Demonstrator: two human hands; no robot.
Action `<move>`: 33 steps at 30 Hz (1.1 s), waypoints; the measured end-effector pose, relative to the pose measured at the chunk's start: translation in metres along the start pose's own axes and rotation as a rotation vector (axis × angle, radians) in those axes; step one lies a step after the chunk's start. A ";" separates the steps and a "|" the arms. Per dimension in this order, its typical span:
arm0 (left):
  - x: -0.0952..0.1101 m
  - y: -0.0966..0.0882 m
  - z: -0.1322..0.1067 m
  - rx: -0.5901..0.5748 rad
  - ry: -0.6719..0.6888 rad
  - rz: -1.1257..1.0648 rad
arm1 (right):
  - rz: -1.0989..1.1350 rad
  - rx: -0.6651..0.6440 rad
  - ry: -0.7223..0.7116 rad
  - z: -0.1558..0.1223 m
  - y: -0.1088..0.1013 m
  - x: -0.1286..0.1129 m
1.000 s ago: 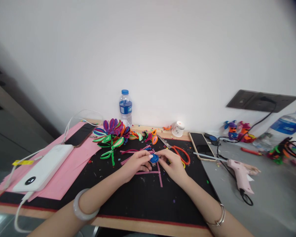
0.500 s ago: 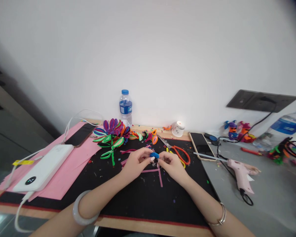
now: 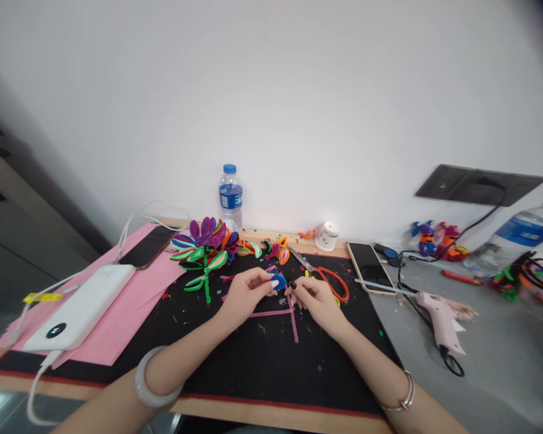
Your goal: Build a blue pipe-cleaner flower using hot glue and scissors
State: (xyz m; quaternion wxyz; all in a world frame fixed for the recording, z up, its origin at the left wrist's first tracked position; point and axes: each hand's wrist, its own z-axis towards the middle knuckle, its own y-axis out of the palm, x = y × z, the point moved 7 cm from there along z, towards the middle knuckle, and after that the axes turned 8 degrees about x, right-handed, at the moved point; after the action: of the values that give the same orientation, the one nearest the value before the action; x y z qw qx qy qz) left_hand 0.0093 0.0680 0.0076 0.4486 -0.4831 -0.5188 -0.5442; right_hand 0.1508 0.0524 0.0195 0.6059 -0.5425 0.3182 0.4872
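Blue piece [image 3: 279, 282] pinched in left hand [image 3: 248, 294], right hand [image 3: 319, 302] of unclear grip, capped bottle [image 3: 230, 198], cup [image 3: 326, 238] (contents hidden)

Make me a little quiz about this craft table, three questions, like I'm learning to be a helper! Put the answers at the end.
1. Which hand is pinching the blue piece?
2. True or false: the white power bank lies on the pink sheets.
3. Fill in the colour: the pink glue gun lies on a ____ surface beside the black mat.

Key:
1. The left hand.
2. True.
3. Grey.
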 end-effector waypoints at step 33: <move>0.011 -0.031 0.013 0.186 0.124 -0.132 | -0.643 0.493 -0.122 0.006 -0.098 -0.009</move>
State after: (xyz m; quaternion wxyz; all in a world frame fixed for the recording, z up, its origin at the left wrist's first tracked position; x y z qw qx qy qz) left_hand -0.0216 0.0829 0.0144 0.4860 -0.3698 -0.5690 -0.5507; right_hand 0.2388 0.0624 0.0630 0.8570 -0.4228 0.2031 0.2133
